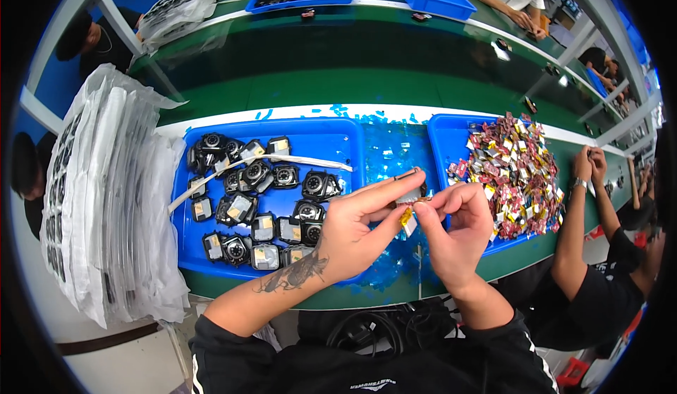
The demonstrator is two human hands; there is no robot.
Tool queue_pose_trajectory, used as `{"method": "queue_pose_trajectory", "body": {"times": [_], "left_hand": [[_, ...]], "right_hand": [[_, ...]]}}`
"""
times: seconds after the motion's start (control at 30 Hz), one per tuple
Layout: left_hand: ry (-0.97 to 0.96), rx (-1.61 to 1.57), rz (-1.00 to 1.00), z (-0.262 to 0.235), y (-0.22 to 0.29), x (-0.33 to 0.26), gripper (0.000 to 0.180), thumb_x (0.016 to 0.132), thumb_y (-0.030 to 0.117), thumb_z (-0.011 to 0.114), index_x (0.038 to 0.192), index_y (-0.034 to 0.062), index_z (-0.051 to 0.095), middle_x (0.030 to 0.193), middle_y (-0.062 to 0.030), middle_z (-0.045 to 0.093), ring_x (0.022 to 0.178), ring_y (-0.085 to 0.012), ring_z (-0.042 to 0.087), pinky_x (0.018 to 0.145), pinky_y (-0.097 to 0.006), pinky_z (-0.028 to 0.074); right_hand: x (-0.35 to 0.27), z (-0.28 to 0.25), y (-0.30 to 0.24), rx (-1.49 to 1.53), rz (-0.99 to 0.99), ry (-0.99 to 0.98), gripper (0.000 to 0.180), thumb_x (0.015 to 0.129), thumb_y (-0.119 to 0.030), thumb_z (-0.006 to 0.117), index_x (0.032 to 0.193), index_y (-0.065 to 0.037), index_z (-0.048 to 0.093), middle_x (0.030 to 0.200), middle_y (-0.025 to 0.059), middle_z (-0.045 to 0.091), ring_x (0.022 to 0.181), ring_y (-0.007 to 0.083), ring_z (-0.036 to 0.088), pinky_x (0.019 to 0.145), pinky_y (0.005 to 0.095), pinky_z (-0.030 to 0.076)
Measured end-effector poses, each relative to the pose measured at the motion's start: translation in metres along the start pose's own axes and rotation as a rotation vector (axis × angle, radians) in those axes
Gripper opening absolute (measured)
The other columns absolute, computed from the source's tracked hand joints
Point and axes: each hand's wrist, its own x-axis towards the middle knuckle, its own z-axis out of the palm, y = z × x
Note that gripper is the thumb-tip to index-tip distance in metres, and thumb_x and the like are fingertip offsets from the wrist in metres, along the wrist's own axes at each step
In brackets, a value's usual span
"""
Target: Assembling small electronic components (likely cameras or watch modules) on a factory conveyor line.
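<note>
My left hand (360, 228) is closed round a small grey and black watch case (410, 194), gripped between its fingers and thumb. Hanging at the case's near side is a small battery (409, 221) with yellow tape and a reddish end. The fingertips of my right hand (460, 235) pinch at that reddish end, against the case; they partly hide how the two parts join. Left of my hands, a blue tray (358, 147) holds several black watch cases (264, 228). To the right, another blue tray (441, 144) carries a heap of small batteries (518, 175) with red and yellow ends.
Blue film scraps (391, 271) litter the green bench between the trays. A tall stack of wrapped trays (106, 204) stands at the left. Beyond runs a dark green conveyor belt (303, 70). A co-worker's arm (572, 218) is close on the right; other people sit across the belt.
</note>
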Motion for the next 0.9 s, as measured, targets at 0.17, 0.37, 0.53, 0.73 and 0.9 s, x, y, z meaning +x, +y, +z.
{"method": "queue_pose_trajectory", "body": {"times": [0.17,0.37,0.53,0.73,0.9], "left_hand": [[-0.021,-0.047,-0.027,-0.002,0.001,-0.001,0.044,0.091,-0.01,0.051,0.134,0.0012,0.053,0.133,-0.0148,0.056,0.115,-0.0186,0.059,0.095,-0.028,0.051],[0.067,-0.158,-0.023,-0.006,0.0,0.001,0.053,0.092,-0.01,0.048,0.143,0.0031,0.042,0.136,-0.0157,0.053,0.121,-0.0189,0.055,0.099,-0.029,0.047],[0.257,-0.152,-0.063,-0.003,0.002,0.004,0.07,0.09,-0.009,0.053,0.151,0.009,0.021,0.139,-0.0233,0.044,0.127,-0.026,0.05,0.099,-0.033,0.046],[0.181,0.379,0.203,-0.003,-0.001,0.004,0.07,0.086,-0.002,0.061,0.146,0.0003,0.025,0.132,-0.0222,0.05,0.112,-0.0255,0.057,0.088,-0.036,0.049],[0.081,0.67,0.466,-0.001,-0.003,-0.002,0.06,0.082,-0.003,0.064,0.137,-0.003,0.04,0.113,-0.0179,0.062,0.097,-0.0285,0.064,0.083,-0.037,0.053]], "right_hand": [[0.007,0.004,-0.005,-0.011,0.048,-0.039,0.035,0.08,0.007,0.07,0.106,-0.001,0.049,0.104,0.0076,0.053,0.086,0.0093,0.054,0.067,0.0209,0.048],[0.024,0.01,-0.005,-0.188,-0.122,-0.247,0.044,0.08,0.01,0.067,0.118,0.001,0.049,0.107,0.0086,0.054,0.096,0.0125,0.057,0.076,0.0243,0.053],[0.063,0.019,-0.009,-0.098,0.01,-0.332,0.051,0.08,0.011,0.064,0.125,-0.001,0.046,0.101,0.0062,0.053,0.095,0.0128,0.057,0.078,0.0247,0.054],[0.21,0.03,0.088,-0.206,0.338,-0.356,0.053,0.078,0.002,0.07,0.125,0.005,0.046,0.084,0.013,0.068,0.077,0.018,0.067,0.07,0.0272,0.052],[0.236,0.022,0.136,-0.667,0.301,-0.412,0.056,0.064,-0.015,0.087,0.112,-0.001,0.061,0.089,0.012,0.068,0.08,0.021,0.065,0.076,0.0329,0.051]]}}
